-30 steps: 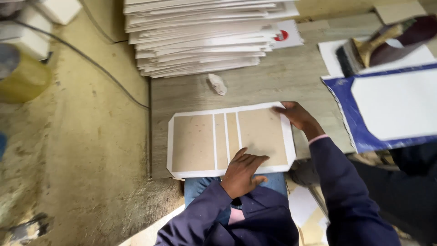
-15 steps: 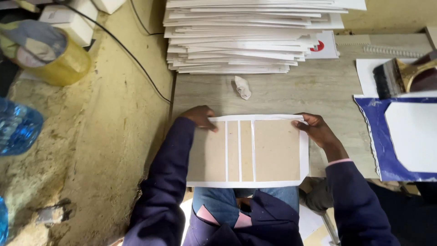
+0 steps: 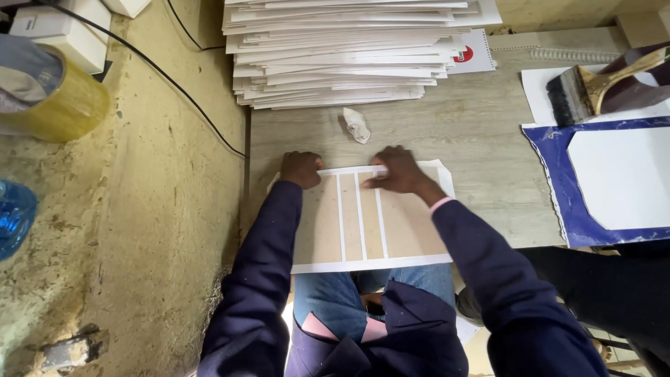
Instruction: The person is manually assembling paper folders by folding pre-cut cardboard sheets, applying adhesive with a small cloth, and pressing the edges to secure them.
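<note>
A white sheet with brown board panels [image 3: 363, 220] is laid flat at the near edge of the wooden table [image 3: 474, 132]. Its far edge is pressed down by both hands, held apart: the left hand [image 3: 301, 168] at the far left corner, the right hand [image 3: 396, 171] further right. A crumpled scrap [image 3: 356, 125] lies just beyond, before a stack of white sheets [image 3: 342, 52]

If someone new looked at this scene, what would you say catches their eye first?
Most likely the white sheet with brown board panels at the wooden table's near edge, with the left hand on its far left corner and the right hand pressing its far edge. Behind it rises a tall stack of white sheets, with a crumpled scrap between. At the right lies a blue sheet and a wide brush.
</note>
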